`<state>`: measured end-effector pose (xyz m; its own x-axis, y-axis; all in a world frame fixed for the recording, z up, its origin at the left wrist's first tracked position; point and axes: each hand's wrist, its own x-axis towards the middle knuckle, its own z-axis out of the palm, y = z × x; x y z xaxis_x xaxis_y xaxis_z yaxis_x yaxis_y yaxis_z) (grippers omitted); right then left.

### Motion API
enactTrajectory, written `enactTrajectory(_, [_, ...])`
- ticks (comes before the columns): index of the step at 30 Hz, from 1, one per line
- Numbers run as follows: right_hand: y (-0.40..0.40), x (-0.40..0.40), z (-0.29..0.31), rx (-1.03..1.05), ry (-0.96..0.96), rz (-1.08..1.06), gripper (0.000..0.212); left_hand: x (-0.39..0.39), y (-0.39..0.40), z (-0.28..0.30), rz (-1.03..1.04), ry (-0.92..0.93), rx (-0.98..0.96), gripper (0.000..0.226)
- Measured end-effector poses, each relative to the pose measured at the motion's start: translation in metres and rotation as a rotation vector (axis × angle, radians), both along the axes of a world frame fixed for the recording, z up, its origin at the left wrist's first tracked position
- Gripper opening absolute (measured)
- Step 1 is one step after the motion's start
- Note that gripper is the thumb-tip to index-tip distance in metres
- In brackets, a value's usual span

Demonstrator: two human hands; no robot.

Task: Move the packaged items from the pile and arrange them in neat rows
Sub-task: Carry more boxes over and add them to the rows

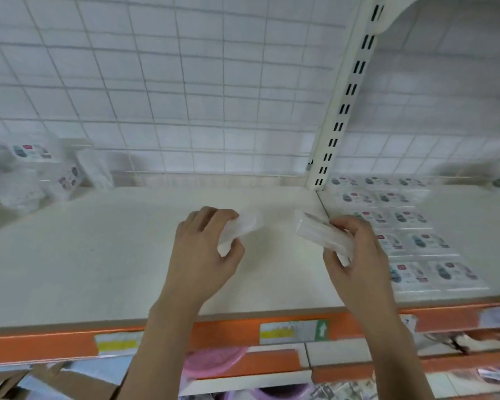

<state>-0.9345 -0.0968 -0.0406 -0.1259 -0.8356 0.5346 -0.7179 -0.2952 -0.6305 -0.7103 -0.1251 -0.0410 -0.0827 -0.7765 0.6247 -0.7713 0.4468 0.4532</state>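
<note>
Both forearms are extended from the lower frame over the shelf (98,255). One white packet (240,229) is gripped by the curled fingers of the left hand (205,249) at centre; another packet (324,235) is pinched by the right hand (355,252). Neat rows (410,226) are laid at right, the pile (32,174) at upper left.

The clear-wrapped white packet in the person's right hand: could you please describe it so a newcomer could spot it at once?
Start at the slotted cream shelf upright and drop to the cream shelf board below it. Beside the labelled packets laid in rows, the right hand grips the clear-wrapped white packet. Unlike those flat neighbours, it is off the shelf and shows no printed label.
</note>
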Motion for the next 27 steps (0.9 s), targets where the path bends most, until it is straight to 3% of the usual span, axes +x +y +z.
enactTrajectory(4, [-0.003, -0.061, 0.002, -0.062, -0.011, -0.07, 0.046, -0.061, -0.005, 0.003, 0.033, -0.056, -0.024, 0.025])
enactTrajectory(10, [0.0, -0.197, 0.007, -0.215, 0.209, -0.094, 0.034, -0.194, 0.002, 0.01, -0.022, 0.11, 0.04, 0.04])
enactTrajectory(15, [0.009, -0.288, 0.007, -0.147, 0.14, -0.042, 0.039, -0.293, 0.011, 0.015, -0.111, 0.028, -0.043, 0.038])
enactTrajectory(20, [0.001, -0.322, 0.0, -0.062, 0.032, -0.012, 0.04, -0.33, 0.014, 0.009, -0.106, -0.045, -0.024, 0.057])
enactTrajectory(23, [-0.009, -0.327, -0.002, -0.091, 0.076, -0.011, 0.041, -0.331, 0.014, 0.011, 0.064, -0.138, -0.011, 0.042])
enactTrajectory(27, [-0.019, -0.328, -0.004, -0.134, 0.13, -0.011, 0.044, -0.33, 0.009, 0.016, 0.064, -0.036, 0.112, 0.035])
